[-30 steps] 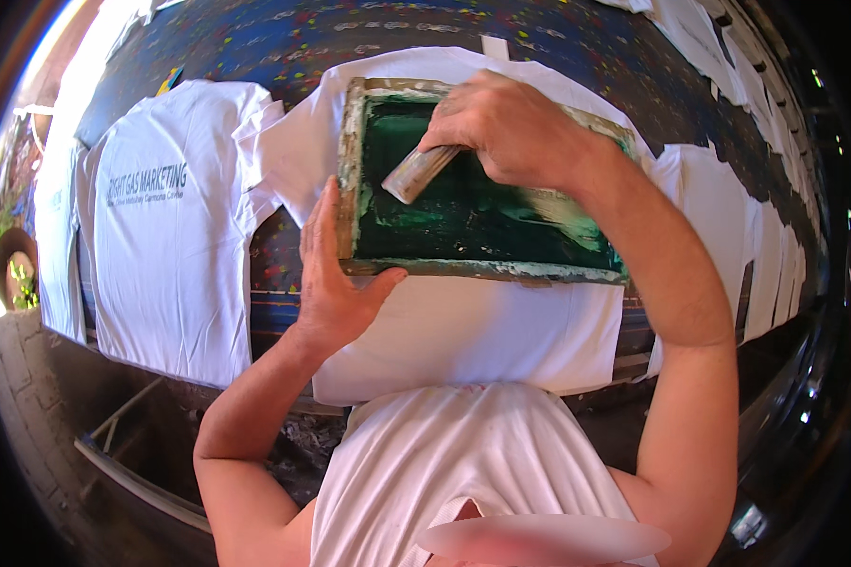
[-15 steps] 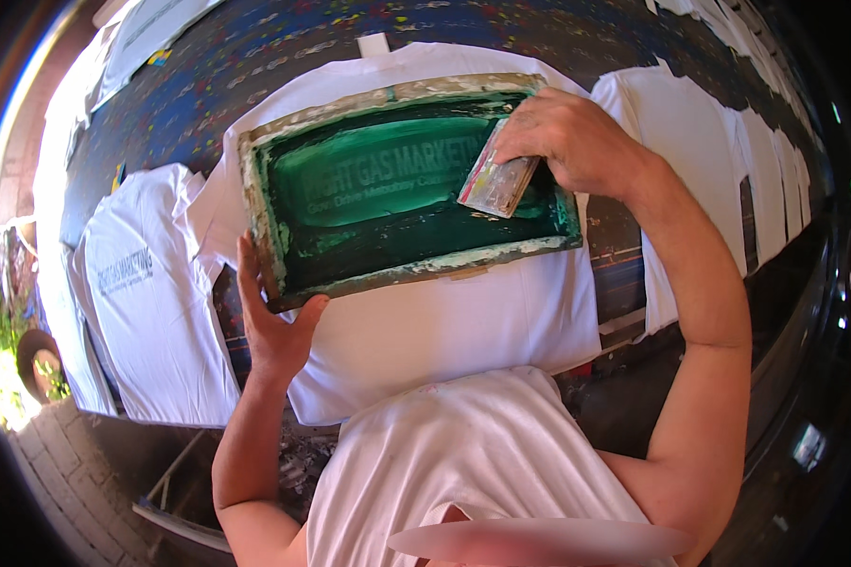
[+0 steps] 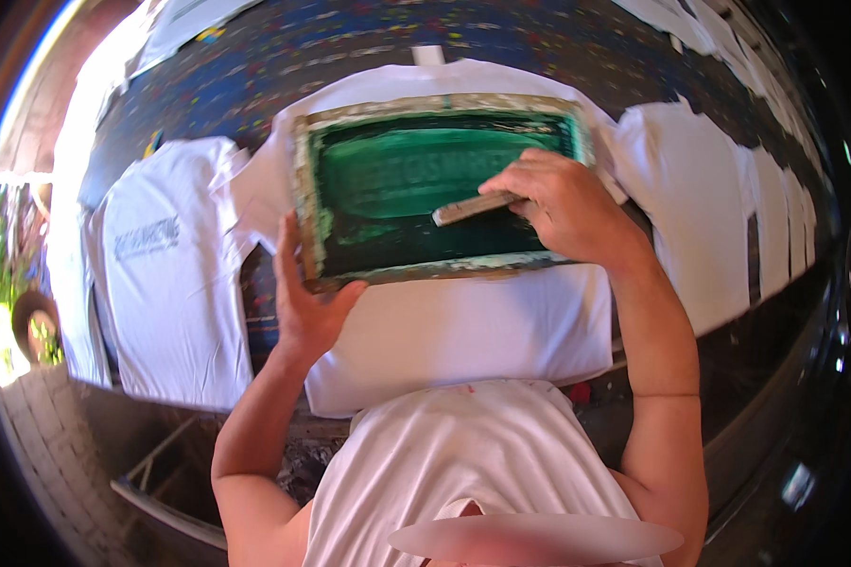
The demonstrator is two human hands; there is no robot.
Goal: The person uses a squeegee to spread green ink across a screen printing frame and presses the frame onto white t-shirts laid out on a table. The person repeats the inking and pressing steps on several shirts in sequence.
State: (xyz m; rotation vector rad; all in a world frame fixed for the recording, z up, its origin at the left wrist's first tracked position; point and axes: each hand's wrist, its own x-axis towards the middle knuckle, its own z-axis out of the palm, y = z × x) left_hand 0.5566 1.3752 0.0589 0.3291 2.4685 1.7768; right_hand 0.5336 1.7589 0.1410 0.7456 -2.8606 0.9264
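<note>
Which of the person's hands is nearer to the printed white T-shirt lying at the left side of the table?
Left. The left hand holds the screen frame edge beside that printed T-shirt; the right hand grips the squeegee, farther away.

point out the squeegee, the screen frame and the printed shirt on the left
squeegee [image 3: 473, 208], head view, on its pale blade
screen frame [image 3: 304, 203], head view, on its left rail
printed shirt [image 3: 175, 302], head view, on its white front

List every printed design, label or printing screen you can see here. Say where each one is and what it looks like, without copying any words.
Printing screen: on the middle white shirt, rectangular pale frame, green ink inside.
Printed design: chest of the left white shirt, small grey lettering block.
No packages or signs are visible.
</note>
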